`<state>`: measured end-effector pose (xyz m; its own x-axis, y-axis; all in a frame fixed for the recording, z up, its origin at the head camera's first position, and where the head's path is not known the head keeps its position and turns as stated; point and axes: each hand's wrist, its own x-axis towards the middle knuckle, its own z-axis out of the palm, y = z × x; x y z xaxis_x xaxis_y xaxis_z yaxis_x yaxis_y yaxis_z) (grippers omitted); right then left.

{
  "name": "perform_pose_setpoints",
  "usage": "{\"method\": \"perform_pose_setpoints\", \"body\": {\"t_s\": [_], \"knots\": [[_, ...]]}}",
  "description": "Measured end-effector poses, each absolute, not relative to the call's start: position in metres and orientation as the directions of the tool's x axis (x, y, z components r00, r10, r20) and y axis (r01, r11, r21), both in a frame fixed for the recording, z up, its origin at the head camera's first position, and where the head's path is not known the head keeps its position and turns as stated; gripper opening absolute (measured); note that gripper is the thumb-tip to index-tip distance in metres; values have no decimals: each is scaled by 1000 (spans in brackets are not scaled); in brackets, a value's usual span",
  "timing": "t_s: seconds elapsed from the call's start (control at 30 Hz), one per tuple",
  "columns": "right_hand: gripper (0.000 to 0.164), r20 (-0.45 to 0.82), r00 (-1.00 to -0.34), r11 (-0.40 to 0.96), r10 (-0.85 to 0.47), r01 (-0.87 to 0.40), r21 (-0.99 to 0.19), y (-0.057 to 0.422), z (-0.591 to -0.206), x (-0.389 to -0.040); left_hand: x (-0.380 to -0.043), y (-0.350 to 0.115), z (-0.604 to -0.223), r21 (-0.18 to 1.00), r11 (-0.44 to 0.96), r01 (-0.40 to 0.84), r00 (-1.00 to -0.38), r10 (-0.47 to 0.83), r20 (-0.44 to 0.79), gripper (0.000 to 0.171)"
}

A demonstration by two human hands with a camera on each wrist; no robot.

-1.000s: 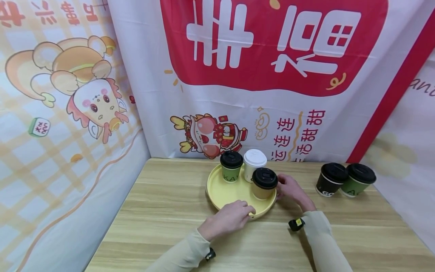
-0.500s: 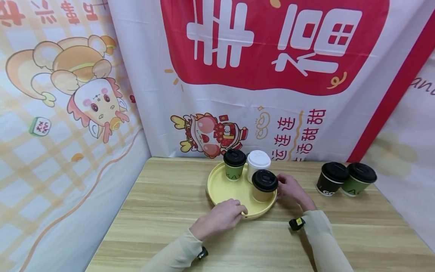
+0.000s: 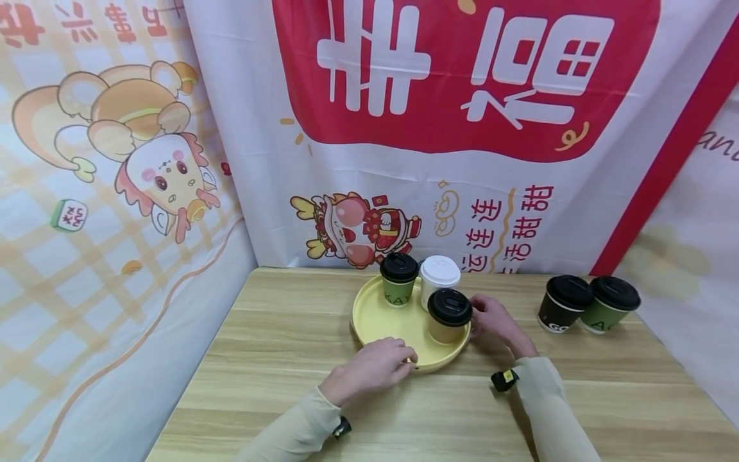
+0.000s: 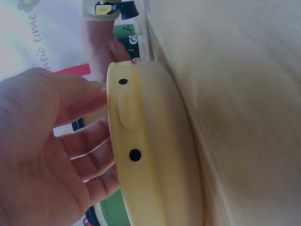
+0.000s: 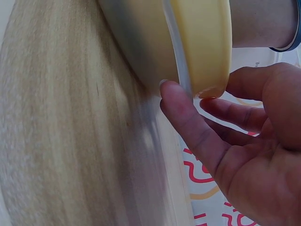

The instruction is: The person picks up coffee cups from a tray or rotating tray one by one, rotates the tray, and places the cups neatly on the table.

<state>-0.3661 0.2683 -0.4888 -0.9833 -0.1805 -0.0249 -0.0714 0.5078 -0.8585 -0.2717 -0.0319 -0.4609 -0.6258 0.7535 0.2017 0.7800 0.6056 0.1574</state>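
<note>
A round yellow tray (image 3: 369, 330) lies on the wooden table. On it stand a green cup with a black lid (image 3: 399, 289), a white cup (image 3: 440, 273) behind, and a tan cup with a black lid (image 3: 449, 308) at the right. My left hand (image 3: 372, 369) holds the tray's front rim; in the left wrist view the fingertips go behind the rim (image 4: 136, 127) and are hidden. At the right side, my right hand (image 3: 496, 321) grips the rim, with one finger (image 5: 188, 117) against the tray's outer wall and the thumb at its upper edge.
Two more lidded cups stand on the table's right: a black one (image 3: 560, 308) and a green one (image 3: 606, 308), side by side. Printed cloth (image 3: 346, 160) hangs behind the table (image 3: 277, 340), and another cloth (image 3: 115, 289) borders its left side.
The tray has turned slightly clockwise. Its green and white cups have shifted right, and the left hand has moved left along the front. The right hand stays in nearly the same place.
</note>
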Motion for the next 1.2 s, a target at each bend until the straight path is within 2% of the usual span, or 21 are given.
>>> {"method": "perform_pose_setpoints", "body": {"t_s": [0.27, 0.6, 0.93, 1.2], "knots": [[21, -38, -982, 510, -183, -62, -858, 269, -489, -366, -286, -42, -450, 222, 635, 740, -672, 708, 215, 18], [21, -61, -983, 516, -171, -36, -856, 271, -490, -369, -310, -55, -426, 325, 624, 711, -703, 633, 324, 14], [19, -56, -982, 505, -178, -43, -862, 271, -492, -370, -325, -66, -439, 423, 626, 655, -755, 532, 382, 11], [19, -49, -983, 496, -177, -46, -867, 271, -493, -371, -343, -76, -454, 461, 676, 575, -802, 356, 479, 12]]}}
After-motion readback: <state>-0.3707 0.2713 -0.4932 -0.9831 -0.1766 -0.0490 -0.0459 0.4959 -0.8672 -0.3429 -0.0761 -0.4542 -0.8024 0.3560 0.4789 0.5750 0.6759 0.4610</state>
